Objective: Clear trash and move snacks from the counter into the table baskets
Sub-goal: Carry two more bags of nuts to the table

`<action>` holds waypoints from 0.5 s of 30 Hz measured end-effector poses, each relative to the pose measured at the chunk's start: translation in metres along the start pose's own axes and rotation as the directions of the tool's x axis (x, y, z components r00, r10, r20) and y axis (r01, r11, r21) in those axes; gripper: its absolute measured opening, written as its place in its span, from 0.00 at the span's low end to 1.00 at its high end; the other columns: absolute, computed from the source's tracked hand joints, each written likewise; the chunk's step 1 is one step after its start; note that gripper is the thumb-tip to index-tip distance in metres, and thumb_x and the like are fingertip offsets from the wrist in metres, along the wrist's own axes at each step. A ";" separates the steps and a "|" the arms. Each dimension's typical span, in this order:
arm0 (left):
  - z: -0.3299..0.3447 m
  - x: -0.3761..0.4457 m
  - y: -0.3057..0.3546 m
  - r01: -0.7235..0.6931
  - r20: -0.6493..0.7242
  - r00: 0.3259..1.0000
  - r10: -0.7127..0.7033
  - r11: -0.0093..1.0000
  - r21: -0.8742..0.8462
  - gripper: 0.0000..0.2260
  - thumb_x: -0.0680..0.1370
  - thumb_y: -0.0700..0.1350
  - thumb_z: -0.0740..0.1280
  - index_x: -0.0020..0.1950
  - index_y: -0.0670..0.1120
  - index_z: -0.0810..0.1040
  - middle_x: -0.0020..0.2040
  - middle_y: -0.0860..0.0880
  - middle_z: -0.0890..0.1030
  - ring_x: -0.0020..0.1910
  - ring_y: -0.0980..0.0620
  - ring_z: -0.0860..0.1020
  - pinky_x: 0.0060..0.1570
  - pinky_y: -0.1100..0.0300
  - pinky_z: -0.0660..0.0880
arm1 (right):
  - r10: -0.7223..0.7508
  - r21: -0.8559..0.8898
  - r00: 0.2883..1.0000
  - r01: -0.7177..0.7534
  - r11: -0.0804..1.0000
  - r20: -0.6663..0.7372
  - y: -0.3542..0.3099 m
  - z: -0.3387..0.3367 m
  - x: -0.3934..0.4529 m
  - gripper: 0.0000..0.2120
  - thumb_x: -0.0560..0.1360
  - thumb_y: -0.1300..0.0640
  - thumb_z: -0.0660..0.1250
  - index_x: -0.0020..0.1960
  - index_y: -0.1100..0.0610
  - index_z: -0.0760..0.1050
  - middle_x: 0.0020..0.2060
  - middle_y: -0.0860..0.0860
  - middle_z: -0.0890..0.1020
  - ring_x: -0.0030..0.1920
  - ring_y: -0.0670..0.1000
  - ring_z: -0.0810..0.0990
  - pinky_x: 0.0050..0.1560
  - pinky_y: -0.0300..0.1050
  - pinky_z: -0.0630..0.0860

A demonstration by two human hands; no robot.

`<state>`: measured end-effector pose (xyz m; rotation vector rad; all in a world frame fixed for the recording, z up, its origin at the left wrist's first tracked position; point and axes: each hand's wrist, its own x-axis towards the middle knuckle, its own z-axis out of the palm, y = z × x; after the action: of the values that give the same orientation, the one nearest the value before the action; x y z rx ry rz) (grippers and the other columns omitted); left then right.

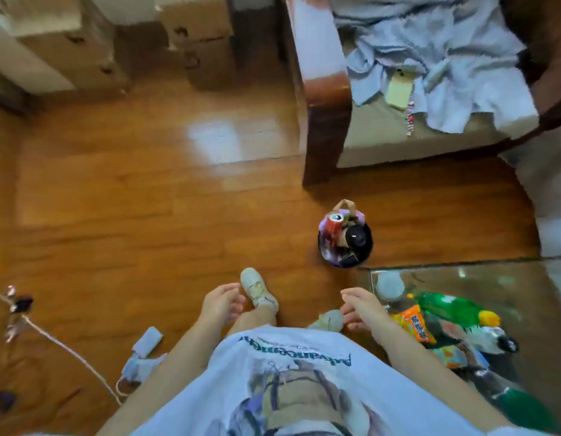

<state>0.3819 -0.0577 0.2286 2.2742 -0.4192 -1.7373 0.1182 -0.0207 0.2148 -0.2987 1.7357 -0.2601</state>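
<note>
I see a small round trash bin [345, 243] standing on the wooden floor [131, 199], just off the near corner of the glass table [461, 272] and in front of the wooden armchair [323, 121]; a red soda can [332, 226] sits in the bin tilted, its long axis leaning with the silver top up and toward the far left; a brown paper handle [347, 204] arches above the rim; the rest of the bin's contents are too blurred for me to name. On the glass table at lower right lie the snack packets: an orange packet [414, 324] beside a green packet [452, 308], the green one's long axis running from upper left down to lower right.

My left hand [221, 305] hangs low over the floor, fingers loosely curled and slightly apart, gripping nothing; my right hand [362, 308] hangs near the table edge, fingers relaxed and bent, likewise holding nothing; it is just beside the orange packet, apart from it. A pale shoe [257, 287] shows between the hands.
</note>
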 end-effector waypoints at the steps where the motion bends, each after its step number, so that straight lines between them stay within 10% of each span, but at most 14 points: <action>1: -0.021 0.001 -0.005 0.032 -0.039 0.999 -0.035 0.997 -0.070 0.13 0.80 0.37 0.58 0.64 0.39 0.72 0.35 0.45 0.75 0.28 0.52 0.69 0.18 0.70 0.64 | -0.024 -0.053 1.000 0.024 0.998 0.016 -0.018 0.013 0.000 0.08 0.79 0.60 0.58 0.56 0.59 0.72 0.33 0.55 0.73 0.28 0.50 0.71 0.22 0.36 0.67; 15: -0.189 0.053 -0.002 0.224 -0.110 0.935 -0.338 0.799 -0.558 0.09 0.80 0.42 0.61 0.42 0.41 0.72 0.35 0.46 0.73 0.31 0.52 0.70 0.33 0.61 0.66 | -0.070 -0.278 0.996 0.081 0.957 0.051 -0.176 0.153 0.024 0.07 0.79 0.59 0.59 0.55 0.58 0.71 0.38 0.57 0.78 0.33 0.52 0.76 0.26 0.36 0.74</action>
<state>0.5774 -0.0714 0.2296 2.1209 0.4332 -1.4639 0.2737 -0.1951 0.2239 -0.5741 1.7222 -0.0613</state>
